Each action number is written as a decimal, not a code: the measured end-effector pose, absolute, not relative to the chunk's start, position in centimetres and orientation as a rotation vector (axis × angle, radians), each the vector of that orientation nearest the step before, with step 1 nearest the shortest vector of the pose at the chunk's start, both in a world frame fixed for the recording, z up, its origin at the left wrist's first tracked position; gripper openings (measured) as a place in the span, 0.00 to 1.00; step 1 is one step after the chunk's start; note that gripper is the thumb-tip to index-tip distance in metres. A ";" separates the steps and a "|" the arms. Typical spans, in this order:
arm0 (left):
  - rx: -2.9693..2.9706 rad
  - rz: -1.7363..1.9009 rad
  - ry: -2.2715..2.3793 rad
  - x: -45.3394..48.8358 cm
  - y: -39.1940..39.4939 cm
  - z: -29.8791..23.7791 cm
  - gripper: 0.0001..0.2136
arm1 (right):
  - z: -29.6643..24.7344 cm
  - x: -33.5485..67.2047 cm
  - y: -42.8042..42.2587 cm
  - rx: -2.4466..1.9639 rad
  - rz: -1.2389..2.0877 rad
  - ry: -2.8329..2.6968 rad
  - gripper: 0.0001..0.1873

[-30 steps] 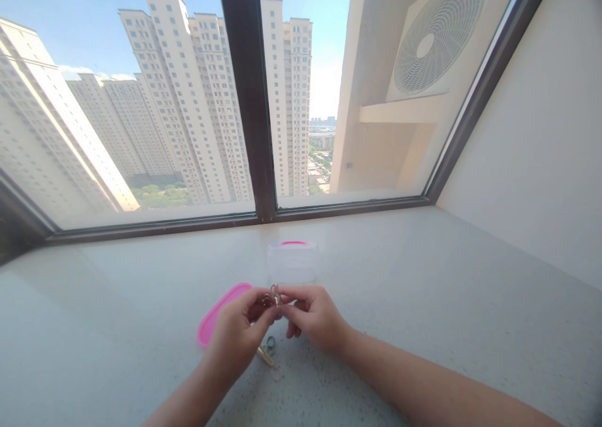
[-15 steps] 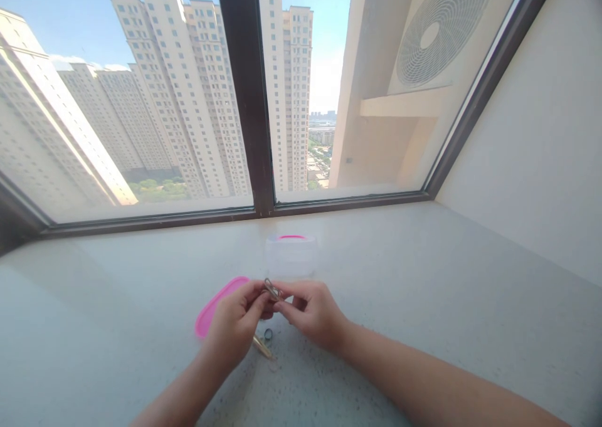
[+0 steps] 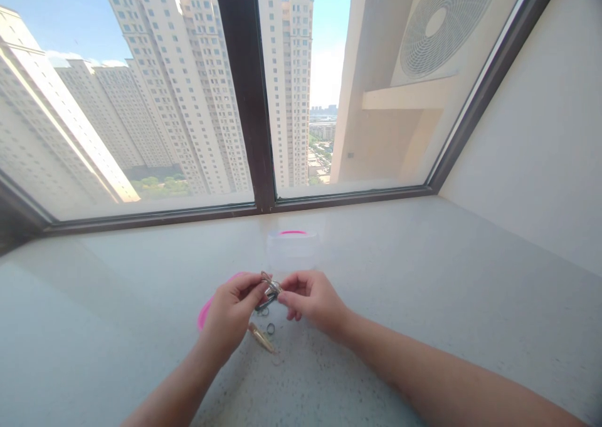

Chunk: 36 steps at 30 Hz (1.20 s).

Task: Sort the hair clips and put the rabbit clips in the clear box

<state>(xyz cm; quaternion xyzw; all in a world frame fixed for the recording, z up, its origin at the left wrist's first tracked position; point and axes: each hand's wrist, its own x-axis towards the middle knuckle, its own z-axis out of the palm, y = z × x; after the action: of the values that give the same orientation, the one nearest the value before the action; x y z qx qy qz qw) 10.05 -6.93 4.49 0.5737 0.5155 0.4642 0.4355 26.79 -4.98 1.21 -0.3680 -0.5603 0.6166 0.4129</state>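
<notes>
My left hand (image 3: 230, 314) and my right hand (image 3: 310, 298) meet above a pale speckled windowsill (image 3: 423, 289). Both pinch a small cluster of metal rings (image 3: 269, 287) between fingertips. Under the hands lie a gold-coloured metal piece (image 3: 261, 338) and a couple of small rings (image 3: 270, 328) on the sill. A pink lid (image 3: 205, 311) lies flat behind my left hand, partly hidden by it. A clear plastic box (image 3: 291, 251) stands just beyond the hands.
A dark-framed window (image 3: 244, 101) runs along the back of the sill, with tower blocks outside. A white wall (image 3: 540, 151) closes the right side. An outdoor fan unit (image 3: 437, 26) shows through the right pane.
Both hands have drifted slightly up in view and still hold the metal rings together. The gold piece and small rings on the sill show more plainly below them.
</notes>
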 end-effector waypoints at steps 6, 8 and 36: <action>1.283 1.098 1.270 10.3 -6.9 4.8 0.14 | 1.5 27.0 -4.9 -0.913 1.773 -1.354 0.10; 1.291 1.083 1.260 10.3 -6.9 4.9 0.14 | 1.8 27.1 -5.0 -0.921 1.775 -1.327 0.10; 1.257 1.013 1.168 10.0 -6.9 4.2 0.07 | 1.9 26.9 -4.9 -0.997 1.752 -1.352 0.09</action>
<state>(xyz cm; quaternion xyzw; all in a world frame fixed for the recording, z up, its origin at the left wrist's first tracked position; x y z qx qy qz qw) 10.03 -6.86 4.25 0.5296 0.4919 0.4269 0.5434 26.92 -4.94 1.90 -0.3849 -0.5219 0.6763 0.3494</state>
